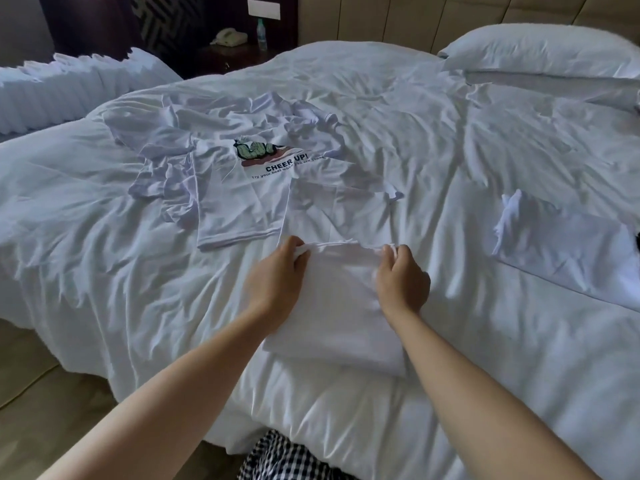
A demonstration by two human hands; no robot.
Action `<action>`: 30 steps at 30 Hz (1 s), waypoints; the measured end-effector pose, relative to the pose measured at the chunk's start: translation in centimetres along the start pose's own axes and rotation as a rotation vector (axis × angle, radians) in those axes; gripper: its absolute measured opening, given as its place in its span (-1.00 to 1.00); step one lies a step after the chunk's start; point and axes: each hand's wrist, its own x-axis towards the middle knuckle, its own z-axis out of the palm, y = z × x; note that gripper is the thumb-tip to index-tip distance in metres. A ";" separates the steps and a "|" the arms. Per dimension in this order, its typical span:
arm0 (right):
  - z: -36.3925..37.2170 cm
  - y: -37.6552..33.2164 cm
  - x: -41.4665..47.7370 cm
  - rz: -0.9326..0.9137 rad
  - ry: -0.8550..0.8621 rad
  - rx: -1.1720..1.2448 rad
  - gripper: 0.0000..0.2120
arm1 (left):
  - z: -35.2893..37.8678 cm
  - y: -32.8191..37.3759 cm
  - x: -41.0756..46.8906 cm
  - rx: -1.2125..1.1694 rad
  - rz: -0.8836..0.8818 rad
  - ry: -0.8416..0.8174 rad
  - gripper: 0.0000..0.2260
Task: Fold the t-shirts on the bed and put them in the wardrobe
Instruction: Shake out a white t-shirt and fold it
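White cloth is caught in both hands. The left hand pinches the far left corner of the plain t-shirt, and the right hand pinches the far right corner, fingers curled onto the hem. The shirt lies flat between the forearms on the rumpled duvet, near the bed's near edge. Just beyond the hands, more plain white cloth lies flat, touching a printed t-shirt reading CHEER UP, which is spread out and creased. Well apart on the right sits another white garment, partly folded. Further back, a pillow lies by the headboard. Far left, a nightstand carries a telephone and a bottle.
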 end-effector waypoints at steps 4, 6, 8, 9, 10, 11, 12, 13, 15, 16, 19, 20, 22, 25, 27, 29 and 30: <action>2.5 1.5 0.7 -0.104 0.040 -0.082 -0.79 | 2.2 -1.1 1.0 0.132 0.074 0.001 -0.75; 3.3 1.8 0.5 -0.139 0.064 -0.040 -0.82 | 2.7 -1.4 0.9 0.132 0.067 0.014 -0.70; 3.5 1.8 0.5 -0.149 0.066 -0.030 -0.75 | 2.8 -1.6 0.9 0.090 0.048 0.006 -0.66; 3.3 1.7 0.5 -0.142 0.040 -0.024 -0.69 | 2.7 -1.6 0.9 0.064 0.036 -0.008 -0.63; 3.0 1.7 0.5 -0.132 -0.002 -0.012 -0.63 | 2.5 -1.6 1.0 0.039 0.021 -0.026 -0.60; 2.6 1.7 0.5 -0.120 -0.051 0.008 -0.56 | 2.3 -1.7 1.0 0.009 0.002 -0.047 -0.57; 2.0 1.8 0.2 -0.109 -0.094 0.036 -0.50 | 2.0 -1.7 1.0 -0.032 -0.018 -0.070 -0.54; 1.3 2.0 -0.2 -0.109 -0.128 0.069 -0.46 | 1.5 -1.6 0.7 -0.078 -0.036 -0.087 -0.51; -0.4 2.5 -1.6 -0.160 -0.186 0.139 -0.42 | 0.1 -1.8 -0.2 -0.137 -0.084 -0.094 -0.46; -1.2 2.8 -2.5 -0.197 -0.224 0.167 -0.42 | -0.7 -1.9 -1.0 -0.140 -0.115 -0.096 -0.46; -3.2 4.0 -5.4 -0.292 -0.349 0.158 -0.44 | -2.7 -2.8 -4.7 -0.166 -0.139 -0.103 -0.49; -3.7 4.4 -6.4 -0.316 -0.366 0.142 -0.47 | -3.1 -3.1 -6.2 -0.165 -0.093 -0.086 -0.52; -4.8 5.0 -8.3 -0.373 -0.353 0.106 -0.47 | -3.6 -3.6 -9.0 -0.093 0.045 -0.044 -0.59; -5.5 5.8 -10.6 -0.540 -0.290 0.036 -0.45 | -3.6 -4.1 -11.8 0.097 0.237 -0.124 -0.55; -5.7 6.4 -11.4 -0.633 -0.299 -0.033 -0.47 | -3.3 -4.3 -12.5 0.208 0.376 -0.176 -0.51; -5.7 6.8 -11.7 -0.684 -0.368 -0.136 -0.43 | -3.0 -4.6 -12.4 0.304 0.475 -0.163 -0.50; -5.7 6.9 -11.8 -0.704 -0.412 -0.193 -0.40 | -2.8 -4.7 -12.4 0.328 0.490 -0.161 -0.53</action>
